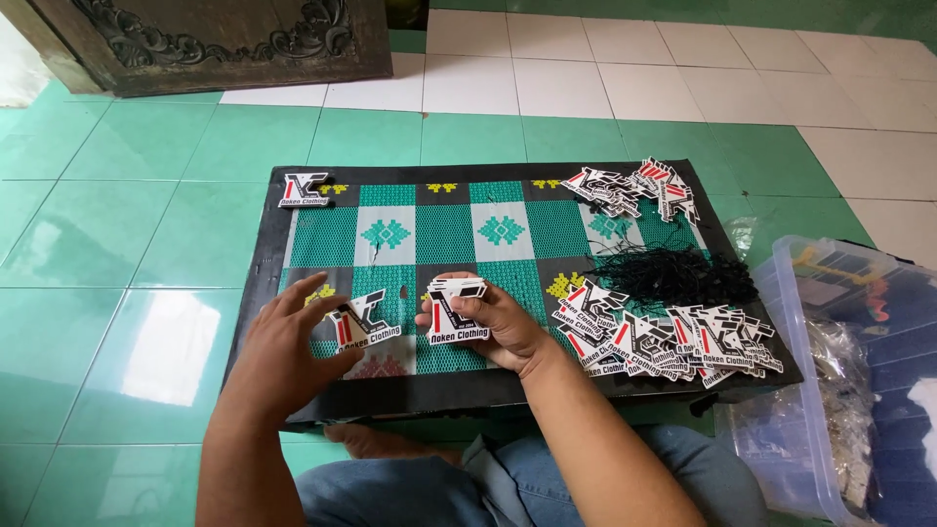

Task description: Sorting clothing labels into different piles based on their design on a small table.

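Clear plastic bin (781,293) on the floor at right holds plastic bags and dark items, contents blurred. Right hand (493,327) grips a small stack of tags (454,310) over the woven surface (439,234). Left hand (288,351) fingers spread, touching a single tag (363,325). Loose tag pile (673,342) near right, black strings (673,273) just behind it

A small stack of flat black, white and red die-cut card tags (455,307) sits upright-tilted, fanned, above the mat; one matching single tag (359,326) lies flat, angled, just left of it
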